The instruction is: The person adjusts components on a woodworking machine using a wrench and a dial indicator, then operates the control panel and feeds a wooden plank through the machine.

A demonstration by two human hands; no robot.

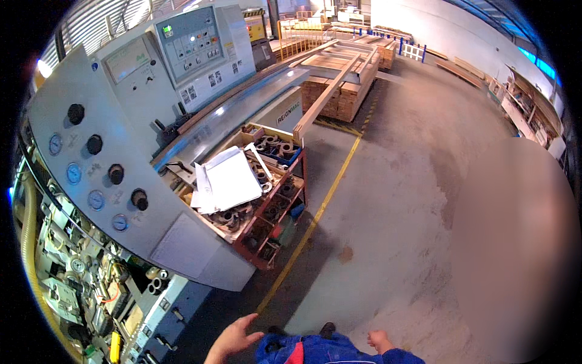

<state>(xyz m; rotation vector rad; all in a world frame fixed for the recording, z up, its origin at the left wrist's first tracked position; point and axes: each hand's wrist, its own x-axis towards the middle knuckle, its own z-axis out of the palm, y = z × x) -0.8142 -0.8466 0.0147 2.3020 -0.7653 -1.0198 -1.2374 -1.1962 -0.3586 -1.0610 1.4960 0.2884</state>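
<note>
My left hand [236, 337] hangs at the lower edge, beside the machine's near end. Its thumb and fingers are apart, and it holds nothing. On the other side of my blue work clothes [321, 349], my right hand [379, 341] hangs over the floor with its fingers curled in, nothing showing in them. Neither hand touches anything. Ahead and to the left stands a rack [270, 233] with ring-shaped metal parts on its levels. White papers [229, 180] lie on top of it, next to a blue bin [279, 150] of metal parts.
A large grey machine panel [139, 115] with gauges and knobs fills the left. Below it lie exposed machine parts [79, 267]. Long boards [330, 94] reach over a timber stack [339, 100] ahead. A yellow floor line [315, 221] runs past the rack. A blurred shape [515, 255] covers the right.
</note>
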